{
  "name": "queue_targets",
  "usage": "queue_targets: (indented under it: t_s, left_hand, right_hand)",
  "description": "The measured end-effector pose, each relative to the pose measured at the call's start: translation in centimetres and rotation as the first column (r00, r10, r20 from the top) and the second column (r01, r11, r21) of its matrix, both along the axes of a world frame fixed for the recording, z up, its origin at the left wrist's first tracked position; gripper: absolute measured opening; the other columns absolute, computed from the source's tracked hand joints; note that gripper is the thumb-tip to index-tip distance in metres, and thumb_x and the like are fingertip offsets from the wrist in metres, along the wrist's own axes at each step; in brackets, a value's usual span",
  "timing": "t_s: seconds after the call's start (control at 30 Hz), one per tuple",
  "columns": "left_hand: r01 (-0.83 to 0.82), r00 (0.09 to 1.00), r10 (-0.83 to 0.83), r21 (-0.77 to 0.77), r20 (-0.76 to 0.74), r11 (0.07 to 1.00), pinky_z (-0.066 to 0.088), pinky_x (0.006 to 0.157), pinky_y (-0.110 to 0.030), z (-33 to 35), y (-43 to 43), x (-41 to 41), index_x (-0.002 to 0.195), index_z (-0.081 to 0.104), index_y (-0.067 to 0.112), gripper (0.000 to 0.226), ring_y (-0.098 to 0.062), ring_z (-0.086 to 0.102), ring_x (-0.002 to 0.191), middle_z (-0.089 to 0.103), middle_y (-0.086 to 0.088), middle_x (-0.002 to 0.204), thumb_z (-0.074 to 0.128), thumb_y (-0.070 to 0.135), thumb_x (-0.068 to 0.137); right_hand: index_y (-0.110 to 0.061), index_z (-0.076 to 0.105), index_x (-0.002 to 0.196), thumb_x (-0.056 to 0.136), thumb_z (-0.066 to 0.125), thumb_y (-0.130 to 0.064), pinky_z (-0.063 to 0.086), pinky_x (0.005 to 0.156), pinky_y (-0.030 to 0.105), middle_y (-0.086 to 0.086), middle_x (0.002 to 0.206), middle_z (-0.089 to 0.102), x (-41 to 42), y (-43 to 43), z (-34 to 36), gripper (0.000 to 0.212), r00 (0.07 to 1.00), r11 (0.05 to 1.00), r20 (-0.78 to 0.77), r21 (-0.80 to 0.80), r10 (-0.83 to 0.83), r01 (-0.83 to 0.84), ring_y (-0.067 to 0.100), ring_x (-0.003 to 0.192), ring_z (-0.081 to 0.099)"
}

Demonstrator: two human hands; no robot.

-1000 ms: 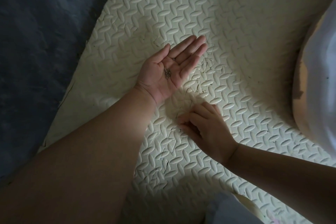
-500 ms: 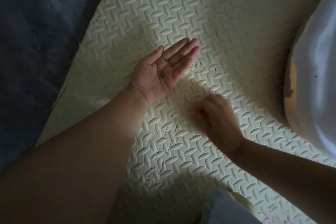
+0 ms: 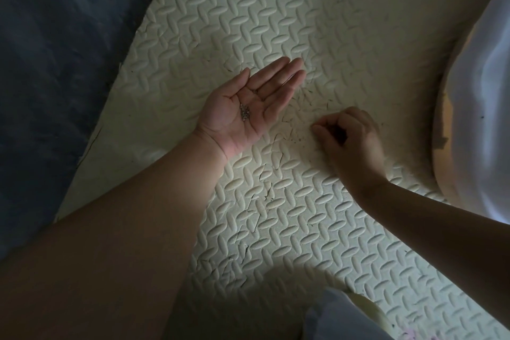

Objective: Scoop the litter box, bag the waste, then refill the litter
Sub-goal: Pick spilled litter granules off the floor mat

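My left hand (image 3: 248,107) lies palm up just above a cream foam mat (image 3: 345,36), fingers spread flat. A small heap of dark litter grains (image 3: 245,112) rests in its palm. My right hand (image 3: 349,138) is to the right of it, low on the mat, with thumb and fingertips pinched together; whether a grain sits between them I cannot tell. Tiny dark specks (image 3: 298,135) and scratch marks dot the mat between the hands. A white rounded tub with a tan rim (image 3: 474,107), possibly the litter box, fills the right edge.
Dark grey floor (image 3: 55,63) lies left of the mat's edge. A pale grey cloth (image 3: 339,317) shows at the bottom, near my body. The mat surface is embossed and torn in places.
My right hand lifted from the mat, moved right and came down again with fingers pinched. My left hand stayed palm up with the grains and shifted slightly left in view.
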State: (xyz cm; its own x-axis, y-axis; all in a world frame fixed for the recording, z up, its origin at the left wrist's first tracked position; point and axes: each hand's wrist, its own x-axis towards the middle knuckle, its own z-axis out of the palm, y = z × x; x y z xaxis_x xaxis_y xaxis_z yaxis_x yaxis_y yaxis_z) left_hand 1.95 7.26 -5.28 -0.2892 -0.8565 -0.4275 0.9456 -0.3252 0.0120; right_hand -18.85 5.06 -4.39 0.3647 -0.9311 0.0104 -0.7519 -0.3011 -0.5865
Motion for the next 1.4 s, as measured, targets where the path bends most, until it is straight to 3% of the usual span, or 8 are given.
queue_targets:
  t_s: [0.13, 0.4, 0.63, 0.77, 1.03, 1.2, 1.3, 1.4]
  left_hand:
    - [0.002, 1.000, -0.002, -0.015, -0.013, 1.000, 0.026, 0.113, -0.041, 0.0, -0.1, 0.0, 0.131, 0.044, -0.014, 0.047, -0.036, 0.034, 0.136, 0.046, -0.029, 0.137, 0.033, 0.019, 0.099]
    - [0.006, 1.000, -0.006, -0.009, -0.018, 1.000, 0.026, 0.112, -0.041, 0.0, 0.0, 0.0, 0.131, 0.044, -0.014, 0.048, -0.029, 0.028, 0.137, 0.045, -0.030, 0.137, 0.030, 0.021, 0.100]
    - [-0.004, 1.000, 0.004, -0.002, -0.019, 1.000, 0.024, 0.112, -0.042, 0.0, 0.1, 0.0, 0.132, 0.042, -0.012, 0.050, -0.028, 0.026, 0.137, 0.045, -0.029, 0.138, 0.026, 0.022, 0.100]
    - [-0.034, 0.999, 0.034, 0.014, -0.012, 0.999, 0.021, 0.114, -0.045, 0.1, 0.0, -0.3, 0.132, 0.044, -0.012, 0.049, -0.030, 0.027, 0.137, 0.040, -0.026, 0.143, 0.028, 0.021, 0.099]
    - [-0.048, 0.998, 0.049, -0.047, 0.032, 0.998, 0.019, 0.117, -0.042, -0.2, 0.0, -0.4, 0.130, 0.047, -0.010, 0.050, -0.028, 0.028, 0.137, 0.031, -0.017, 0.146, 0.027, 0.023, 0.098]
    - [-0.064, 0.998, 0.064, -0.065, 0.005, 0.996, 0.024, 0.115, -0.045, -0.2, 0.0, -0.5, 0.128, 0.048, -0.011, 0.048, -0.029, 0.033, 0.134, 0.041, -0.021, 0.143, 0.031, 0.021, 0.097]
    - [-0.048, 0.998, 0.047, -0.034, -0.038, 0.998, 0.042, 0.104, -0.048, -0.2, 0.0, -0.3, 0.128, 0.047, -0.012, 0.048, -0.035, 0.040, 0.132, 0.049, -0.028, 0.135, 0.031, 0.021, 0.098]
    - [-0.026, 1.000, 0.025, -0.053, -0.012, 0.998, 0.041, 0.102, -0.046, 0.0, 0.1, -0.2, 0.131, 0.046, -0.009, 0.049, -0.035, 0.038, 0.135, 0.048, -0.025, 0.137, 0.029, 0.023, 0.099]
  right_hand:
    - [-0.017, 0.069, 0.083, 0.081, 0.071, -0.026, 0.046, 0.083, 0.038, -0.010, 0.082, 0.055, 0.1, -0.1, 0.1, 0.009, 0.998, 0.998, -0.030, -0.037, 0.048, -0.049, 0.012, 0.082, 0.052]
    - [-0.011, 0.064, 0.088, 0.090, 0.055, -0.032, 0.046, 0.083, 0.043, 0.002, 0.085, 0.057, 0.2, -0.6, 0.2, 0.023, 0.952, 0.975, -0.237, -0.063, 0.191, -0.211, 0.024, 0.085, 0.055]
    - [-0.016, 0.062, 0.087, 0.089, 0.055, -0.029, 0.048, 0.072, 0.033, -0.008, 0.082, 0.049, 3.9, 0.5, 3.4, 0.015, 0.976, 0.972, -0.008, -0.098, 0.216, -0.215, 0.011, 0.075, 0.049]
    - [-0.018, 0.063, 0.086, 0.086, 0.056, -0.031, 0.045, 0.075, 0.030, -0.012, 0.082, 0.049, 7.2, 1.3, 3.9, 0.015, 0.973, 0.976, 0.080, -0.056, 0.216, -0.212, 0.008, 0.076, 0.046]
    - [-0.021, 0.069, 0.089, 0.087, 0.062, -0.027, 0.046, 0.075, 0.041, -0.014, 0.081, 0.053, 8.4, 1.1, 2.6, 0.010, 0.977, 0.981, 0.093, -0.056, 0.193, -0.188, 0.009, 0.077, 0.048]
    - [-0.021, 0.071, 0.087, 0.083, 0.069, -0.025, 0.046, 0.068, 0.034, -0.016, 0.075, 0.051, 7.8, 1.1, 2.8, 0.007, 0.972, 0.986, 0.166, -0.055, 0.164, -0.157, 0.005, 0.069, 0.045]
    - [-0.017, 0.071, 0.083, 0.083, 0.070, -0.023, 0.045, 0.064, 0.028, -0.014, 0.071, 0.046, 7.3, 0.7, 3.0, 0.006, 0.975, 0.991, 0.186, -0.063, 0.124, -0.114, 0.005, 0.064, 0.044]
    - [-0.014, 0.071, 0.101, 0.090, 0.061, -0.016, 0.046, 0.066, 0.022, -0.004, 0.084, 0.052, 5.8, 0.3, 3.1, 0.015, 0.966, 0.983, 0.201, -0.117, 0.160, -0.139, 0.008, 0.069, 0.049]
